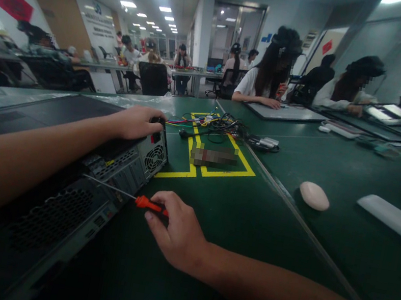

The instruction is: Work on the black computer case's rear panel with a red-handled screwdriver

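Right hand [182, 229], one: closed on one orange-handled screwdriver [148, 204], shaft pointing at the back of one computer case [130, 171], left on one green surface [257, 222]. Left hand [137, 122], one: laid over the case's upper edge, tightness cannot be told. One pale mouse [314, 196], right.

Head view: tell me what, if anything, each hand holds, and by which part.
The right hand holds the screwdriver by its orange handle. The left hand rests atop the computer case, near its rear; whether it grips cannot be told.
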Available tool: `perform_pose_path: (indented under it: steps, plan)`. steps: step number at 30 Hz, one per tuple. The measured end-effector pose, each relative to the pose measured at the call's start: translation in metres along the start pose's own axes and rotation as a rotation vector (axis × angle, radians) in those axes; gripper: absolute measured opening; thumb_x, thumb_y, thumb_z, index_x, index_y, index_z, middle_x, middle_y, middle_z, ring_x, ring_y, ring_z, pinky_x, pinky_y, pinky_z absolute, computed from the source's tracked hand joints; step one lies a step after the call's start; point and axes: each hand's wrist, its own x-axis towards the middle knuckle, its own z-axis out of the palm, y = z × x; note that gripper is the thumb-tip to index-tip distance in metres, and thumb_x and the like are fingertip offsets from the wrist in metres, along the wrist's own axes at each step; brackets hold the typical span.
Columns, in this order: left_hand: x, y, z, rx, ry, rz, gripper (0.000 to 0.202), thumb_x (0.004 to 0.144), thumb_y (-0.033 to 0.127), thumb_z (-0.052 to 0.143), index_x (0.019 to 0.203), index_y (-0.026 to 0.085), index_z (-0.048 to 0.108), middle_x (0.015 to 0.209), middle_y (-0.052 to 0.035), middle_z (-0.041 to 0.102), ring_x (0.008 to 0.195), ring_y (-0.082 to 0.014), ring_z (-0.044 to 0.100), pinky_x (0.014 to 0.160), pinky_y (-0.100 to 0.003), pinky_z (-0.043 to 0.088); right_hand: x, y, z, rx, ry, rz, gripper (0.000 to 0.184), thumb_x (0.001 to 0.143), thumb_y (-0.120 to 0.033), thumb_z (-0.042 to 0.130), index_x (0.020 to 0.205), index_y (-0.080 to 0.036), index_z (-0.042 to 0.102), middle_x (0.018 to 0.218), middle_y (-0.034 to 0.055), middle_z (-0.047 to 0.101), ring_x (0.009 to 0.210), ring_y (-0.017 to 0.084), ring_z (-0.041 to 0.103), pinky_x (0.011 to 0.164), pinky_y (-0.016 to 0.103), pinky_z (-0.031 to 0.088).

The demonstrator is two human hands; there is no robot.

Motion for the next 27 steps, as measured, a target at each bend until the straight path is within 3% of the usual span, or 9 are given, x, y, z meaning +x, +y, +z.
perform_pose_path:
  steps: [6,13,20,27]
  plan:
    - [-0.0004,0.0014,-0.0017,-0.009,-0.015,0.011,0.064,0.087,0.048,0.038,0.134,0.015,0.067,0.130,-0.0134,0.072,0.119,-0.0318,0.066,0.105,-0.041,0.048,-0.0004,-0.0008,-0.0005,0.006,-0.010,-0.001,0.020,0.099,-0.030,0.060,0.118,-0.022,0.060,0.105,0.0054,0.068,0.088,0.021,0.065,0.083,0.038,0.054]
    - [-0.0005,0.0016,-0.0022,-0.016,-0.011,-0.002,0.060,0.086,0.048,0.040,0.131,0.020,0.069,0.130,-0.0108,0.072,0.118,-0.0312,0.066,0.104,-0.041,0.049,-0.0009,0.0000,-0.0003,0.002,-0.002,-0.008,0.020,0.099,-0.032,0.058,0.116,-0.022,0.060,0.101,0.0052,0.068,0.086,0.021,0.064,0.080,0.038,0.052]
    - [-0.0006,0.0016,-0.0015,-0.012,-0.016,0.018,0.065,0.087,0.048,0.037,0.134,0.014,0.066,0.131,-0.0145,0.071,0.119,-0.0317,0.066,0.105,-0.042,0.048,-0.0004,-0.0011,-0.0013,0.010,-0.016,0.000,0.021,0.099,-0.033,0.056,0.116,-0.021,0.060,0.098,0.0047,0.067,0.084,0.021,0.064,0.078,0.037,0.050]
    - [-0.0002,0.0015,-0.0016,-0.004,-0.021,0.006,0.064,0.086,0.047,0.039,0.134,0.015,0.067,0.131,-0.0128,0.071,0.119,-0.0311,0.066,0.105,-0.040,0.048,-0.0020,-0.0005,-0.0015,0.008,-0.005,-0.016,0.023,0.100,-0.036,0.055,0.116,-0.021,0.060,0.100,0.0053,0.067,0.084,0.021,0.063,0.078,0.036,0.049]
